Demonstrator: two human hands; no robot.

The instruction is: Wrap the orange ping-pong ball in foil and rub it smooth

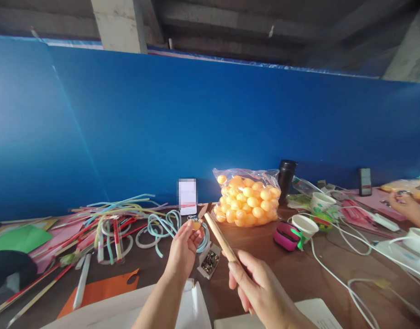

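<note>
Pinched in the fingers of my left hand (185, 246) is a small rounded orange piece (196, 225) with shiny silver bits on its top; its exact kind is too small to make out. My right hand (253, 281) is wrapped round the lower end of a wooden stick (217, 232), which tilts up and to the left, its tip apart from the orange piece. Between the two hands sits a small open cardboard box (206, 273) holding several shiny metal pieces (210, 262). Behind them stands a clear bag of orange balls (247, 201).
Coiled pale blue tubes (162, 228) and a heap of coloured strips (103, 224) lie left. A propped phone (188, 196), black bottle (287, 178), purple pouch (286, 236), paper cups (305, 225) and white cables (328, 269) surround the work. Another person's hand (406, 205) shows far right.
</note>
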